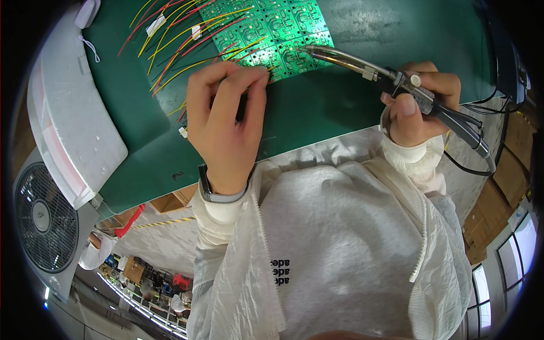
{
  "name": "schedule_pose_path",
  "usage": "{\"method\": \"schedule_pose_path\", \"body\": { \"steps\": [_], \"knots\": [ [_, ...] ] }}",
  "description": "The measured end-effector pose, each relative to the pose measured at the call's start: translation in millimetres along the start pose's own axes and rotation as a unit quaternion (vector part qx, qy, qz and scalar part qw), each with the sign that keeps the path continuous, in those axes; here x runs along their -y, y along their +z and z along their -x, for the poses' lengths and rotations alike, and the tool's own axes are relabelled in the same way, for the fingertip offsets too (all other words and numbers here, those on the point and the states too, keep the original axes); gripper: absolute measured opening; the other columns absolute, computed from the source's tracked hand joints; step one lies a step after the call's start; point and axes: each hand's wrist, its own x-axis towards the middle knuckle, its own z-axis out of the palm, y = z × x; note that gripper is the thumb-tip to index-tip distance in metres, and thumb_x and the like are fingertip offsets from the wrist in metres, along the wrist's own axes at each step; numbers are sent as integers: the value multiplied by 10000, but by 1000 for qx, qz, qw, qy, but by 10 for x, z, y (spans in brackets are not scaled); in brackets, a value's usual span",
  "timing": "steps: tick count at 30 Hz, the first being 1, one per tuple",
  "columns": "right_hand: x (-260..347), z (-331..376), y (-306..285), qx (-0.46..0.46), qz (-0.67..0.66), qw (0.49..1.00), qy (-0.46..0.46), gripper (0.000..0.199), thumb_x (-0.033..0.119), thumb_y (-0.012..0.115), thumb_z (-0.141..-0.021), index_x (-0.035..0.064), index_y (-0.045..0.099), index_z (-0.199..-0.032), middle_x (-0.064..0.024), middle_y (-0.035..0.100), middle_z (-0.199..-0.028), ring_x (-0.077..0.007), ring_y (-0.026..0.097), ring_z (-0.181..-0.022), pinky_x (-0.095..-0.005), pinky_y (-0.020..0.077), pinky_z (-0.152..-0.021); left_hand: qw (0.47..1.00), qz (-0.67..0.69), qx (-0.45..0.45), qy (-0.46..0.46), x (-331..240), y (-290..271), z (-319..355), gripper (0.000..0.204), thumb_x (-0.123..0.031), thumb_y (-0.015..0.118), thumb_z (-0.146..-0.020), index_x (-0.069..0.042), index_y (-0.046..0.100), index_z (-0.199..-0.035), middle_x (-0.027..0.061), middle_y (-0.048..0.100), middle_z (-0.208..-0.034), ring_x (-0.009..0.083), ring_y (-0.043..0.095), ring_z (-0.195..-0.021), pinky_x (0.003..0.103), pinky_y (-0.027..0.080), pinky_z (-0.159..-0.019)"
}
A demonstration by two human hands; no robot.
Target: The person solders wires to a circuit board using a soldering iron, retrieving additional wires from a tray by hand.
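A green circuit board panel (292,25) lies on the green mat. Red, yellow and black wires (190,48) fan out from it to the left. At the panel's near edge my left hand (226,116) is closed in a pinch, with a short yellow wire end showing at the fingertips; the fingers hide most of this wire. My right hand (422,105) grips a soldering iron (428,102) that has a thin feed tube along its front. The iron's tip reaches over the right part of the panel, left of the hand.
The green work mat (362,119) covers the table. On the left stand a white curved foam-like piece (85,130) and a fan (45,218). A black cable (467,170) hangs from the iron at right. Cardboard boxes (493,204) stand beyond; another person (99,252) is at lower left.
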Motion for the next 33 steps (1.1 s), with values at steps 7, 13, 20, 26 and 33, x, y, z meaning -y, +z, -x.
{"method": "schedule_pose_path", "body": {
  "steps": [7, 13, 20, 26, 33],
  "knots": [
    [70, 37, 28, 43, -40, 997, 40, 325, 88, 659, -650, -22, 432, -856, -122, 534, -679, -90, 476, -527, -190, 381, -474, 1000, 7, 17, 7, 11, 14, -34, 188, 54, 641, -589, -44, 584, -739, 43, 491, -752, 152, 478, -621, 248, 387, -524],
    [67, 21, 40, 58, -34, 997, 27, 315, 68, 660, -640, -32, 446, -850, -117, 533, -655, -91, 478, -505, -184, 377, -454, 998, 17, 57, -1, 44, -10, -68, 172, 41, 629, -593, -49, 583, -731, 33, 503, -732, 167, 488, -634, 259, 394, -536],
    [78, 17, 39, 67, -29, 997, 33, 315, 71, 667, -634, -31, 454, -842, -120, 536, -652, -89, 480, -506, -189, 379, -448, 994, 28, 94, -53, 2, -85, -111, 161, 37, 620, -614, -47, 584, -746, 41, 533, -752, 161, 528, -623, 249, 427, -543],
    [79, 12, 45, 76, -21, 996, 35, 322, 80, 675, -630, -29, 456, -839, -120, 541, -648, -89, 485, -507, -191, 377, -444, 989, 46, 117, -74, -7, -106, -143, 154, 50, 609, -634, -41, 589, -757, 47, 545, -760, 151, 544, -607, 230, 438, -536],
    [43, -15, 55, 85, 1, 996, -5, 310, 84, 680, -620, -25, 466, -817, -116, 546, -634, -92, 480, -477, -190, 365, -419, 991, 49, 105, -66, -9, -85, -137, 161, 55, 609, -626, -41, 587, -754, 48, 543, -751, 152, 536, -609, 236, 436, -532]
  ]
}}
